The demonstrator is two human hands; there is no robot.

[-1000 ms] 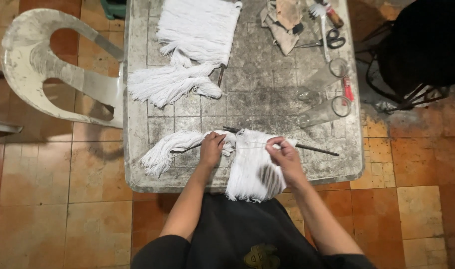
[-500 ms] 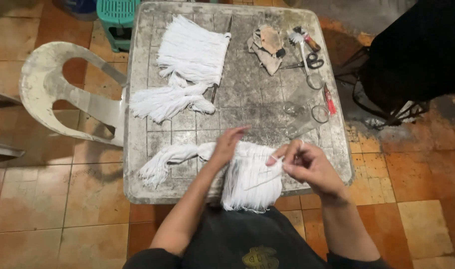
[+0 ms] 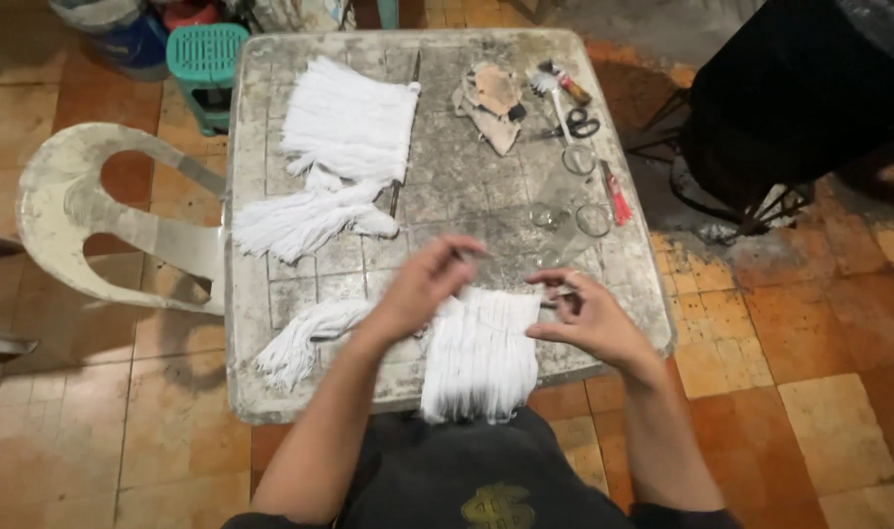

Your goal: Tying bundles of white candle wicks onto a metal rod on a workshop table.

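My left hand [image 3: 423,289] and my right hand [image 3: 586,315] hover over the near edge of a worn grey table [image 3: 467,196]. Between them lies a white yarn fringe [image 3: 481,358] that hangs over the front edge. Each hand pinches one top corner of it; the left is blurred. A loose white yarn bundle [image 3: 295,343] lies just left of my left forearm. Farther back are a second loose bundle [image 3: 305,220] and a wide flat fringe [image 3: 349,118] on a thin rod.
Scissors [image 3: 579,125], a small brush [image 3: 560,83], brown scraps [image 3: 491,98], clear glass rings [image 3: 594,220] and a red-handled tool [image 3: 615,196] lie at the table's back right. A white plastic chair [image 3: 94,206] and a teal stool [image 3: 207,59] stand left, and a black chair [image 3: 790,108] stands right.
Both hands have lifted from the fringe's top edge and moved apart. The thin rod that lay to the right is no longer on the table. The view has shifted, showing more of the table's far end.
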